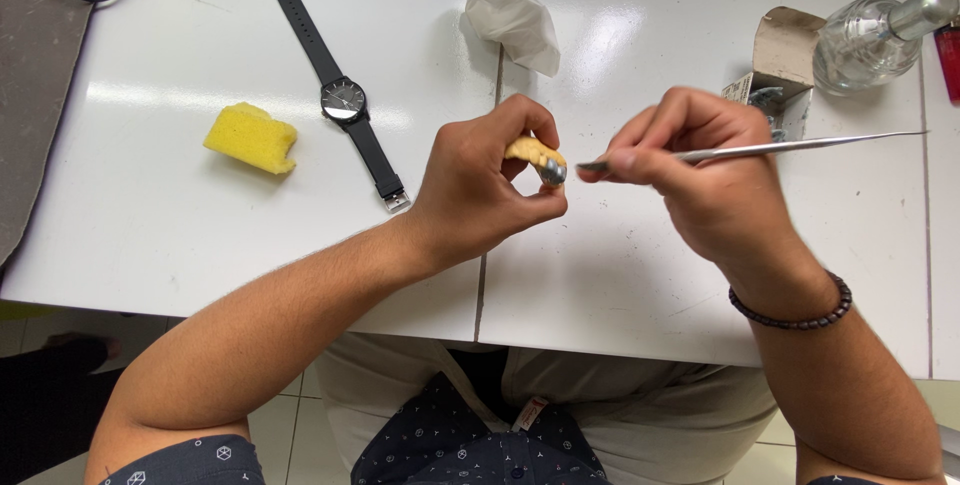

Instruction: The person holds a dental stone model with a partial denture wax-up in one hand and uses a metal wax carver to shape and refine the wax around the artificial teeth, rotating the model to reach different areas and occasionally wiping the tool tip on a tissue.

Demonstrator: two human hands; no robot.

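Note:
My left hand [485,185] pinches a small yellowish model [533,152] with a grey metal-looking end, held above the white table [200,235]. My right hand [700,175] grips a thin metal pointed tool [800,147]; its working tip sits right at the grey end of the model, while its long tail points right. Both hands hover close together over the table's middle. A dark bead bracelet [795,313] circles my right wrist.
A yellow sponge [252,138] and a black wristwatch [345,100] lie at the left. A crumpled white tissue [508,13] is at the top centre. At the right stand an open small cardboard box [780,60] and a clear glass bottle [870,37].

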